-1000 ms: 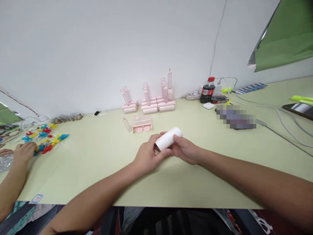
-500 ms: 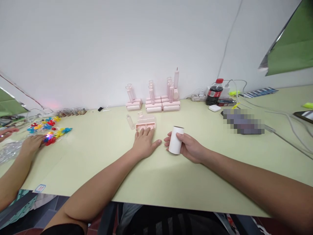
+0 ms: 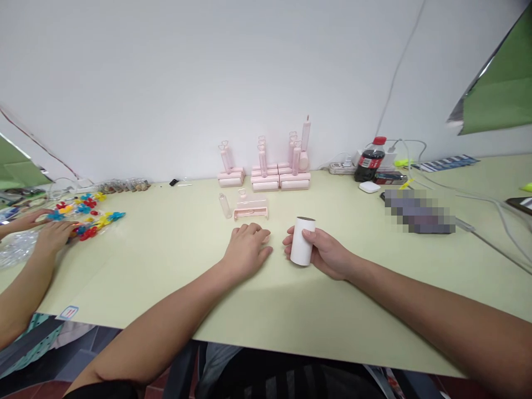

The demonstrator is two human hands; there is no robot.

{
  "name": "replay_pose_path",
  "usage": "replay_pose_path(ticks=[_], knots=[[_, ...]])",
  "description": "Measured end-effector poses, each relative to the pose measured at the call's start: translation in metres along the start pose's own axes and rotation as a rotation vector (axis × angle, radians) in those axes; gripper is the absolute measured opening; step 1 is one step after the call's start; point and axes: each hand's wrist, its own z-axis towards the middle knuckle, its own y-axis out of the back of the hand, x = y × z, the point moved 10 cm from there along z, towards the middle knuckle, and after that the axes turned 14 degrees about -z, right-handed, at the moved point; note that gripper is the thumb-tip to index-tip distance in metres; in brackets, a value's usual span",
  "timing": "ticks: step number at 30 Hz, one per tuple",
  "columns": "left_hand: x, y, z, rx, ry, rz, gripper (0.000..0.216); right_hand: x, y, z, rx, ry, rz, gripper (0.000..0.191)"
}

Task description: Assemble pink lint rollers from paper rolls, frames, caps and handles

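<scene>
My right hand (image 3: 330,252) is wrapped round a white lint-roller paper roll (image 3: 302,246), held nearly upright with its hollow top end facing up. Just left of it, my left hand (image 3: 246,249) is low over the table, fingers curled down. A small pale pink piece (image 3: 266,239) shows at its fingertips; its shape is mostly hidden. Beyond the left hand lies an open pink roller case (image 3: 251,213) with a clear lid. A slim clear pink handle (image 3: 225,205) lies beside the case.
Several pink lint rollers (image 3: 265,183) with upright handles stand by the wall. A cola bottle (image 3: 369,160), a white case (image 3: 369,187), cables and a blurred-out object (image 3: 418,211) are at right. On the left, a co-worker's hands (image 3: 54,235) touch colourful plastic pieces (image 3: 89,233).
My left hand has drawn back from the pink case toward me, with a small pink piece at its fingers. My right hand still holds the white roll. The view has shifted slightly.
</scene>
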Motion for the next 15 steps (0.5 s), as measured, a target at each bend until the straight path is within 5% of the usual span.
replay_pose_path(ticks=[8,15], knots=[[0.004,-0.017,0.005,0.125,-0.086,-0.038,0.029,0.001,-0.001,0.0,0.009,0.0,-0.039,0.043],[0.004,-0.009,0.003,0.113,-0.088,-0.015,0.033,0.003,-0.003,-0.001,0.012,0.004,-0.036,0.044]])
